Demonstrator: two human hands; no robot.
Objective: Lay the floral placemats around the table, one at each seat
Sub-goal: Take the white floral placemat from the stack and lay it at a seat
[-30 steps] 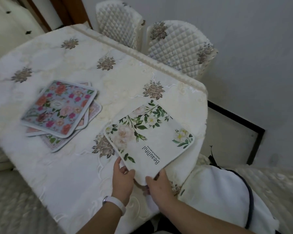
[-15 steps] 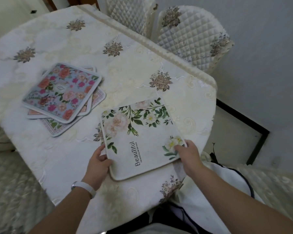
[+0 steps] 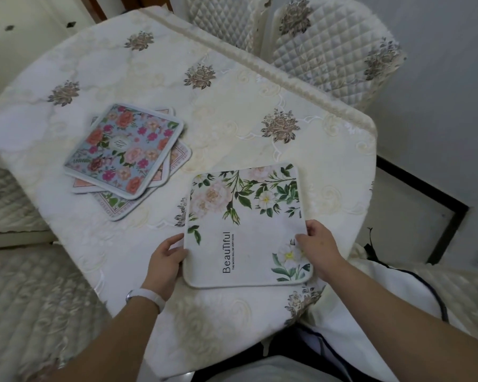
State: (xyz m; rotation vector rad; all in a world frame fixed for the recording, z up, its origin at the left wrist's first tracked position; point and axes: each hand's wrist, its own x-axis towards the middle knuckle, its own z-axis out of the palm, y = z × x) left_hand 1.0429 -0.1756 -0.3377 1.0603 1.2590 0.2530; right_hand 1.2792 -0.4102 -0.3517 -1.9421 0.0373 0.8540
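A white placemat (image 3: 246, 230) with green leaves, pale flowers and the word "BeauTiful" lies flat on the table near the front edge. My left hand (image 3: 167, 260) grips its left edge, with a white band on the wrist. My right hand (image 3: 319, 248) grips its right edge, thumb on top. A stack of three placemats (image 3: 127, 153) sits to the left, the top one blue with pink and orange roses. The table (image 3: 232, 106) wears a cream embroidered cloth with brown flower motifs.
Two quilted white chairs (image 3: 334, 42) stand at the table's far side against the wall. A cushioned seat (image 3: 9, 199) shows at the left edge. White cloth with dark trim (image 3: 384, 293) lies at the lower right. A black-framed floor panel (image 3: 414, 208) sits right of the table.
The white placemat has turned from a diagonal lie to nearly square with the table's front edge. My hands moved apart from its near corner to its left and right edges.
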